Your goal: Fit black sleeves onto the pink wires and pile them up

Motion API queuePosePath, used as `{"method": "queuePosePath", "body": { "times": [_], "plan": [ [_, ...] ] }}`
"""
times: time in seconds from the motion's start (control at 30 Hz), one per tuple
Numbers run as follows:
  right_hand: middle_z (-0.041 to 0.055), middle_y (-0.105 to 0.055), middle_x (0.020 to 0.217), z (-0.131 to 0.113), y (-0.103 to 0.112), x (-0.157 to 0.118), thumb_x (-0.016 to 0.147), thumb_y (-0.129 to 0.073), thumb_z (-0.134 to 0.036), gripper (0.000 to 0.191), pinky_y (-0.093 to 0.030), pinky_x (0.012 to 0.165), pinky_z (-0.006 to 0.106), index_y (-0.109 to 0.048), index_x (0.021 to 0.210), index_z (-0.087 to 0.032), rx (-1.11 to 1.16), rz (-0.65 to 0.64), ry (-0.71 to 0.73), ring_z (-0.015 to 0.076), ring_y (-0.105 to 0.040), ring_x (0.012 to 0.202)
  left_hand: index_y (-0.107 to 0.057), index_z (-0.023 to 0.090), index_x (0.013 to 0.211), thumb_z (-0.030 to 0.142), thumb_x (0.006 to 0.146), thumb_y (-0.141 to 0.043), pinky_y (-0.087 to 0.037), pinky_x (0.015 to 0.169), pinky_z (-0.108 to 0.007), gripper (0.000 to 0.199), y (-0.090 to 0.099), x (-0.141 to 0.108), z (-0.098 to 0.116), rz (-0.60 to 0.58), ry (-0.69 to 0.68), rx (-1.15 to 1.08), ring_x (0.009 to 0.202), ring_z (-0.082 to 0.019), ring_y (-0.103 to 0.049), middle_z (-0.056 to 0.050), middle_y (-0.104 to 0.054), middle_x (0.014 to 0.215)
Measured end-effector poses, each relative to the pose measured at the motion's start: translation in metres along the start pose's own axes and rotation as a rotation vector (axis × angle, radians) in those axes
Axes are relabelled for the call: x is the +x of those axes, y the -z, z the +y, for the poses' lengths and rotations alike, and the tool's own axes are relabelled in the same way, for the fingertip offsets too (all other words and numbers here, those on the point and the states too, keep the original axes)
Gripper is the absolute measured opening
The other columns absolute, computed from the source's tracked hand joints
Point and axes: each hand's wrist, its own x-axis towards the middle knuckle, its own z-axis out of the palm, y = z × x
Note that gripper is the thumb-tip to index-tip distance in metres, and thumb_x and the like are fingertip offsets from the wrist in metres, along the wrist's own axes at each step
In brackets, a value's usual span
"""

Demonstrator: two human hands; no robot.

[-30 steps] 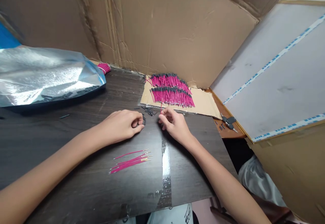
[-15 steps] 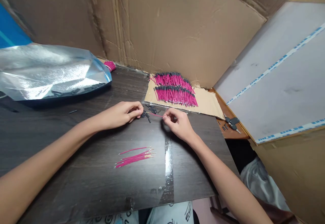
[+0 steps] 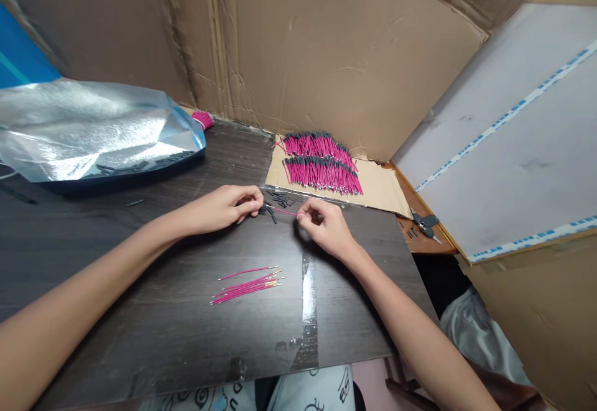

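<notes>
Between my hands runs a thin pink wire (image 3: 285,211), its metal end pointing left. My right hand (image 3: 326,224) pinches the wire's right end between thumb and finger. My left hand (image 3: 233,207) is closed at the wire's metal end, its fingertips on what looks like a small black sleeve, partly hidden. Loose black sleeves (image 3: 280,199) lie scattered on the table just beyond the fingertips. Closer to me, several pink wires (image 3: 247,288) with metal ends lie side by side. Behind, two rows of pink wires with black sleeves (image 3: 321,175) cover part of a cardboard sheet (image 3: 382,186).
A silver bag (image 3: 93,131) with black sleeves at its mouth lies on the left of the dark table (image 3: 186,330). A bundle of pink wires (image 3: 203,119) sits behind it. Cutters (image 3: 424,224) rest on a brown ledge at right. Cardboard walls (image 3: 326,44) stand at the back.
The wire and my right fingertips have shifted very slightly left. My left hand stays almost where it was, and the view has moved a little.
</notes>
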Motion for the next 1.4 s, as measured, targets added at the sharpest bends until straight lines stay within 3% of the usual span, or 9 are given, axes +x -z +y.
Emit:
{"method": "queuePosePath", "body": {
  "times": [0.6,0.93,1.23,1.4],
  "plan": [
    [-0.0012,-0.060,0.074,-0.0020,0.0000,0.0000,0.087,-0.058,-0.023,0.008,-0.041,0.068,0.027,-0.062,0.080,-0.020,-0.054,-0.004,-0.033,0.0138,-0.054,0.068,-0.060,0.018,0.088,0.055,0.096,-0.052,-0.040,0.066,-0.026,0.039,0.0002,0.0009,-0.0002,-0.003,-0.025,-0.046,0.065,-0.015,-0.055,-0.003,-0.065,0.076],
    [-0.0001,-0.062,0.077,-0.0017,-0.0011,-0.0004,0.088,-0.058,-0.023,0.007,-0.042,0.069,0.027,-0.063,0.083,-0.020,-0.084,0.020,0.007,0.0142,-0.054,0.069,-0.069,0.017,0.088,0.052,0.092,-0.061,-0.043,0.065,-0.026,0.036,-0.0054,0.0037,-0.0034,0.026,-0.010,-0.086,0.063,-0.013,-0.055,-0.003,-0.068,0.076],
    [-0.0011,-0.062,0.075,0.0007,-0.0021,-0.0003,0.093,-0.059,-0.025,0.012,-0.041,0.069,0.027,-0.064,0.083,-0.019,-0.061,-0.008,0.001,0.0130,-0.054,0.069,-0.073,0.015,0.092,0.054,0.085,-0.072,-0.035,0.043,-0.024,0.040,-0.0039,0.0056,-0.0023,0.007,0.113,-0.273,0.046,-0.010,-0.046,-0.004,-0.067,0.069],
    [-0.0007,-0.062,0.076,0.0014,-0.0009,-0.0006,0.096,-0.058,-0.026,0.015,-0.041,0.069,0.027,-0.063,0.084,-0.019,-0.054,-0.024,0.011,0.0130,-0.054,0.069,-0.077,0.015,0.097,0.053,0.086,-0.074,-0.040,0.043,-0.022,0.040,-0.0022,0.0051,-0.0071,-0.010,0.087,-0.348,0.046,-0.009,-0.049,-0.006,-0.070,0.074]
  ]
}}
